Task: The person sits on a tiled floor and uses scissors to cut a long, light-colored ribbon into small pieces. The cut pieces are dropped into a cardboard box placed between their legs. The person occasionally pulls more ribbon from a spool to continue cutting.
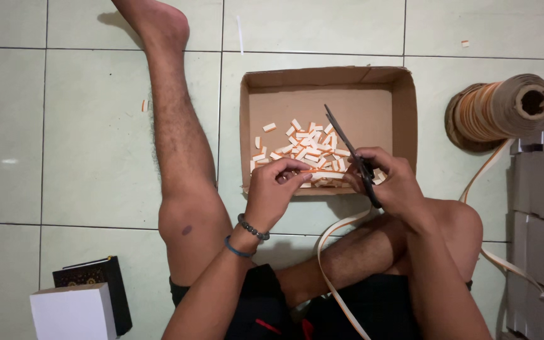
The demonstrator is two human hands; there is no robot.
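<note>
Seen from my remote feed: the left hand (pixel 275 189) pinched the free end of an orange-and-white strip (pixel 313 170) between thumb and fingertips, just over the near edge of the cardboard box (pixel 410 107). The right hand (pixel 388 182) was closed round the handles of the black scissors (pixel 347 148), blades open w/ tips pointing far-left above the cut pieces (pixel 303 148). To my eye, a clean snip needed the strip held taut and square to the blades, over the box. The roll (pixel 505 107) lay at right.
</note>
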